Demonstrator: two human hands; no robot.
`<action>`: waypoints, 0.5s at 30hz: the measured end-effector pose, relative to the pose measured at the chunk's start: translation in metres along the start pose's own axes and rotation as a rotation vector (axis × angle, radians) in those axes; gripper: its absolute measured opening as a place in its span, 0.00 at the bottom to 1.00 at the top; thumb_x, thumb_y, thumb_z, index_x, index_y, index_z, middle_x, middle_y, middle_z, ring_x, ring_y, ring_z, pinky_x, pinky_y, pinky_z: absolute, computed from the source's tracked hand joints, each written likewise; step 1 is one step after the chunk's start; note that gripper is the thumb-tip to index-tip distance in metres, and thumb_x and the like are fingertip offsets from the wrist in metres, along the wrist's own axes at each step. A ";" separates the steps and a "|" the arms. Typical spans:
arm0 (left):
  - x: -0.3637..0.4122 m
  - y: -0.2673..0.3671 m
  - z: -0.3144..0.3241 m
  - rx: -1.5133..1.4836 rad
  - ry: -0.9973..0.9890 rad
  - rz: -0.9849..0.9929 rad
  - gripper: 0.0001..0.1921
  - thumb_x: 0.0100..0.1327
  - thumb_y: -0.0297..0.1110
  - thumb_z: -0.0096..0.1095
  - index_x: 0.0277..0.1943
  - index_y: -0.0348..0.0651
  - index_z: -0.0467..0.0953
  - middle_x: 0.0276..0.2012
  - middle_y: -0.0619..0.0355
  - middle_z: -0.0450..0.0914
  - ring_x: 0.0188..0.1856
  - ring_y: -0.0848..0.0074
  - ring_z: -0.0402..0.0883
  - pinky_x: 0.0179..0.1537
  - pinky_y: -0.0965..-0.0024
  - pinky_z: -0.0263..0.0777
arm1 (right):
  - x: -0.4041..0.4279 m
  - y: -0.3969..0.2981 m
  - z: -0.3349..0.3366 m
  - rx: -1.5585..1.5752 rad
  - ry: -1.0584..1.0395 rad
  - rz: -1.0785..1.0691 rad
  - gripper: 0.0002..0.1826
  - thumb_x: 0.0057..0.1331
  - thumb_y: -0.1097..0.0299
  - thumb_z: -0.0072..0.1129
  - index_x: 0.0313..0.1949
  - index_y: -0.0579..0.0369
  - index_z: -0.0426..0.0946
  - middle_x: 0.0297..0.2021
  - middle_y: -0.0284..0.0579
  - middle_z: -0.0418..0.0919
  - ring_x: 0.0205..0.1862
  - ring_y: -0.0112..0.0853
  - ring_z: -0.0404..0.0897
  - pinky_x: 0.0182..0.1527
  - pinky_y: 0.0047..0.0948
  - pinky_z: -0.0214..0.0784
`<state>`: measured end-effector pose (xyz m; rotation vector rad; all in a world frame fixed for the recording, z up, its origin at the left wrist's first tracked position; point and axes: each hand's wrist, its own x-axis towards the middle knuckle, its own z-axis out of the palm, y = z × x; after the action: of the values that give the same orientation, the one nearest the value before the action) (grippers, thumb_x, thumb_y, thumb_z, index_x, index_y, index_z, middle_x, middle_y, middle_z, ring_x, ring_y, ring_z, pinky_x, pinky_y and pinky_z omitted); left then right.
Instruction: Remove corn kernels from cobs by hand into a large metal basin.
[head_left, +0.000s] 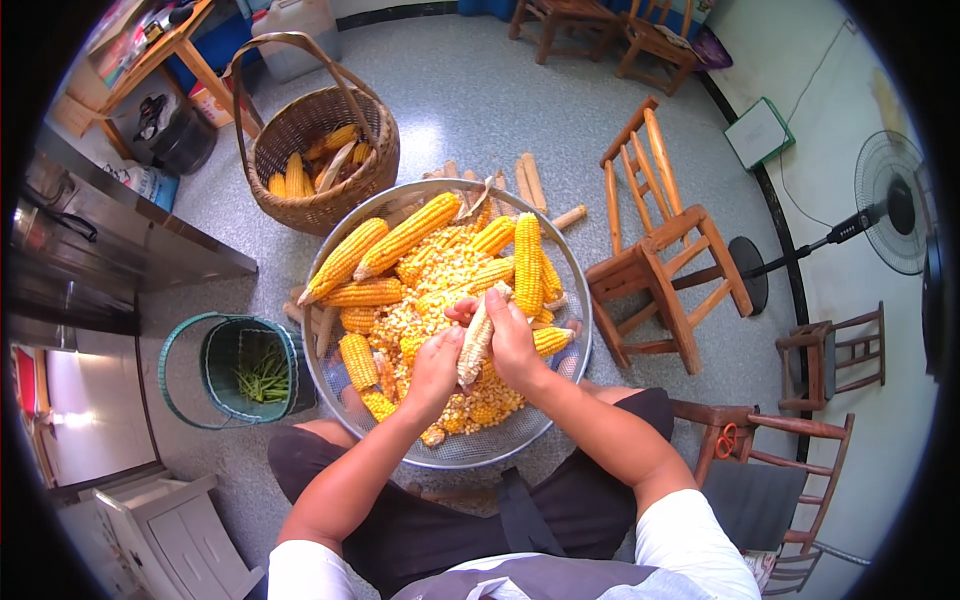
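Note:
Between both hands, over a round metal mesh sieve (581, 277), is a pale corn cob (475, 343) that looks largely stripped of kernels. My right hand (511, 336) grips it along its right side, thumb near the upper end. My left hand (439, 367) is at the cob's lower left, fingers curled against it. Beneath the hands lies a heap of loose yellow kernels (435, 281). Whole ears of corn surround the heap, among them a long ear (409, 235) at the upper left and an upright ear (528, 262) at the right. The sieve rests above my lap.
A wicker basket (322, 214) holding corn ears stands beyond the sieve. Bare cobs (531, 181) lie on the floor behind it. A green basket (217, 360) with green pods is at left. A wooden chair (667, 255) and a standing fan (847, 229) are at right.

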<state>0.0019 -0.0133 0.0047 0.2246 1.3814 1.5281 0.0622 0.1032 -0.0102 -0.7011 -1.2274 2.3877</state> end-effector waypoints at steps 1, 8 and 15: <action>0.001 -0.001 0.001 -0.058 0.022 -0.038 0.17 0.74 0.47 0.43 0.43 0.40 0.71 0.23 0.59 0.75 0.19 0.80 0.74 0.17 0.78 0.66 | 0.000 0.000 0.002 0.015 0.016 0.013 0.26 0.76 0.50 0.35 0.44 0.65 0.71 0.39 0.49 0.78 0.44 0.32 0.79 0.50 0.31 0.72; 0.002 -0.006 -0.010 -0.224 -0.012 -0.153 0.16 0.74 0.47 0.43 0.41 0.42 0.70 0.21 0.58 0.75 0.14 0.80 0.71 0.14 0.79 0.61 | 0.009 -0.012 -0.001 0.186 0.120 0.053 0.28 0.75 0.47 0.33 0.47 0.65 0.67 0.44 0.52 0.76 0.50 0.37 0.77 0.55 0.37 0.70; -0.010 0.002 -0.003 0.181 -0.007 0.083 0.14 0.73 0.44 0.48 0.37 0.42 0.70 0.18 0.61 0.73 0.14 0.82 0.70 0.16 0.79 0.61 | 0.011 -0.013 -0.004 0.100 0.118 0.005 0.28 0.76 0.48 0.33 0.48 0.65 0.67 0.45 0.51 0.75 0.52 0.39 0.77 0.57 0.40 0.69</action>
<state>0.0040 -0.0224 0.0099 0.4033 1.5228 1.4679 0.0567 0.1192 -0.0044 -0.8014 -1.0517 2.3564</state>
